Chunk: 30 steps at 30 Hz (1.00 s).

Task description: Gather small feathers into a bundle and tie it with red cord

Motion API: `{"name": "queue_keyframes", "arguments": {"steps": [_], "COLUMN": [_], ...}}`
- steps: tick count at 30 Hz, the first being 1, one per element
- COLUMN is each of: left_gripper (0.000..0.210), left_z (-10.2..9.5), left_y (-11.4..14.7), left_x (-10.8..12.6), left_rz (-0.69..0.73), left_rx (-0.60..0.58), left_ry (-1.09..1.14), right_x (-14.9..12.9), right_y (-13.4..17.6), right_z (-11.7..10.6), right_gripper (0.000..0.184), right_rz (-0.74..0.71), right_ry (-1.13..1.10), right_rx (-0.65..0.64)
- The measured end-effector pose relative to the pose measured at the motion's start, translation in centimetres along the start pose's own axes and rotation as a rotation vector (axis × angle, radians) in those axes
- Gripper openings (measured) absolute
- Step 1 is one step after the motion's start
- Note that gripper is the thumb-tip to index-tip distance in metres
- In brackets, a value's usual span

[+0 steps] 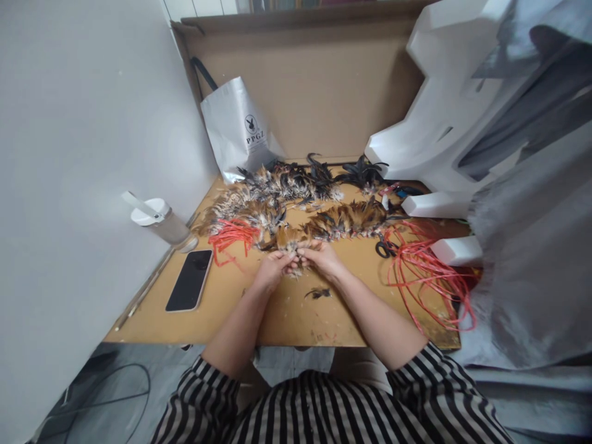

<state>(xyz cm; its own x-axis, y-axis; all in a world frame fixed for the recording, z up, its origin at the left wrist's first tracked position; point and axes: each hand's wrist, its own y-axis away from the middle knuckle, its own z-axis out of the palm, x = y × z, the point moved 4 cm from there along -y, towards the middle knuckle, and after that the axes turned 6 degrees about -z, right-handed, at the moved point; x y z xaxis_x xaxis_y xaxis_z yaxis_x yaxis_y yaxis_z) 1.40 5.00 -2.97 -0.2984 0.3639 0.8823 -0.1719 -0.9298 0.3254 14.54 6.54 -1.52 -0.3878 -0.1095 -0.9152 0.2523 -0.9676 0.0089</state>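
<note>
- Your left hand and your right hand meet over the brown wooden tabletop, fingertips almost touching each other.
- Both hands are closed in a pinch on a small tuft of brown and cream speckled feathers, which sits between them and hangs a little below the fingers.
- I judge this tuft is very light and soft; it bends easily and loose strands can slip out or float away, so the best place to hold is at the stiffer quill ends, with a gentle but firm pinch.
- Just beyond your fingertips lies a long row of brown and black feathers, and further beyond a second, darker row.
- Beyond your left hand and slightly to its outside lies a bundle of thin red cords; to the outside of your right hand spreads a bigger loose tangle of the same red cord, with black-handled scissors near it.
- One small dark feather lies on the table just under your right wrist.
- A black smartphone rests flat, well away on the outside of your left hand.
</note>
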Motion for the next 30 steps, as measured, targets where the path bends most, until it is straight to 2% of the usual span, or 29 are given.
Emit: {"name": "queue_keyframes", "arguments": {"steps": [4,10,13,17,21,30], "left_gripper": [0.027,0.025,0.024,0.025,0.025,0.029], "left_z": [-0.02,-0.25,-0.23,-0.11,0.16,0.22], "left_y": [0.14,0.03,0.05,0.11,0.20,0.08], "left_x": [0.43,0.42,0.30,0.16,0.00,-0.37], "left_rz": [0.000,-0.021,-0.039,-0.045,-0.048,-0.052], "left_rx": [-0.008,-0.006,-0.021,-0.066,-0.109,-0.086], "left_ry": [0.074,0.112,0.098,0.081,0.048,-0.012], "right_x": [-0.30,-0.43,-0.52,-0.83,-1.01,-0.64], "right_y": [-0.04,-0.11,-0.03,0.14,0.24,0.20], "right_z": [-0.31,-0.73,-0.62,-0.35,-0.16,-0.13], "right_gripper": [0.028,0.025,0.025,0.024,0.022,0.021], "right_rz": [0.059,0.057,0.044,0.029,-0.010,-0.073], "right_ry": [-0.105,-0.104,-0.095,-0.051,0.023,0.179], "right_rx": [-0.006,0.031,0.007,-0.042,-0.039,-0.027]}}
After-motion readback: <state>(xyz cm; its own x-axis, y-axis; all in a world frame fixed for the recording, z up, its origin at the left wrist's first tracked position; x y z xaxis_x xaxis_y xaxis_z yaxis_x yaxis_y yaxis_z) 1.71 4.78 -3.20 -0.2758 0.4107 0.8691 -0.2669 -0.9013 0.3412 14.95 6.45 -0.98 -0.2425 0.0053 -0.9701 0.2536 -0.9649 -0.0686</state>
